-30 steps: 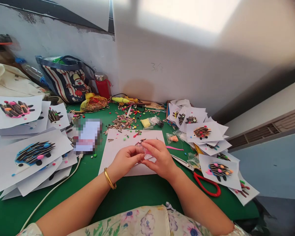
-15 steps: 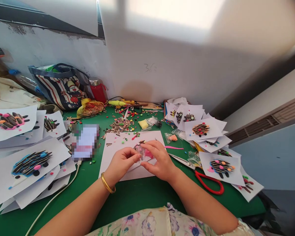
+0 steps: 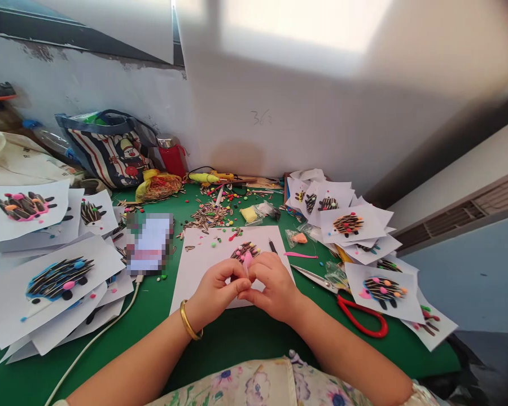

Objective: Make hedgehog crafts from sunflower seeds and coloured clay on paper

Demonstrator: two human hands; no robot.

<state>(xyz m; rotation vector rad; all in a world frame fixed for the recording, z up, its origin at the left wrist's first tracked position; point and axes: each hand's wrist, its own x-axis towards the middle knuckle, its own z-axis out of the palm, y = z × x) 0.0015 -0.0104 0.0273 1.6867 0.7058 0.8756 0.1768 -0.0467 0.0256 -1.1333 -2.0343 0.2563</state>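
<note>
My left hand (image 3: 223,283), with a gold bangle at the wrist, and my right hand (image 3: 275,285) meet over a white sheet of paper (image 3: 195,282). The fingertips of both are pinched together on a small clear plastic bag of pink clay (image 3: 248,260), whose lower part is hidden by the fingers. Just behind it on the sheet lies a hedgehog picture (image 3: 242,250) of striped sunflower seeds with coloured dots. A black pen (image 3: 272,246) rests on the paper, beyond my right hand.
Red-handled scissors (image 3: 362,316) and a pink strip (image 3: 300,255) lie at the right. Finished hedgehog sheets are piled left (image 3: 63,282) and right (image 3: 385,287). Loose sunflower seeds (image 3: 205,217), bagged yellow clay (image 3: 249,214) and a phone (image 3: 149,243) on a cable are also there.
My hands have drawn together, and my right fingers have closed on the bag. The pink clay now stands up between them, and more of the hedgehog and the pen shows.
</note>
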